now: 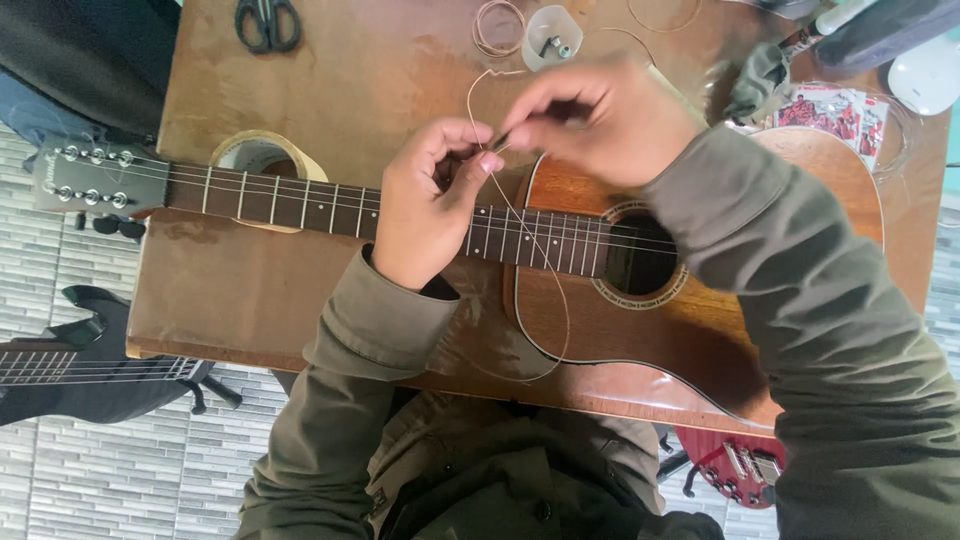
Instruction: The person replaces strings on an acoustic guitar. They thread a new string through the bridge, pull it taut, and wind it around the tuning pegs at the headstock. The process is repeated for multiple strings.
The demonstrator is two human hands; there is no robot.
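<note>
My left hand (430, 200) and right hand (600, 120) meet above the guitar (640, 330), which crosses most of the counter (380, 70). Behind them the way is narrowed by scissors (268, 24), a small plastic cup (551, 36) and coiled strings (498, 27). The bare wood between scissors and coils is free. A tape roll (262, 152) sits under the neck.

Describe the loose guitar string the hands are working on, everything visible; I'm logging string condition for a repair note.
The loose guitar string is a thin, pale, metallic-looking wire, slack and uncut. Both hands pinch it above the neck: the left hand and the right hand meet at their fingertips. From there one stretch arcs up over the wooden table, and another runs down across the fretboard and sweeps in a wide loop over the acoustic guitar body toward the table's near edge. Its ends cannot be made out.
</note>
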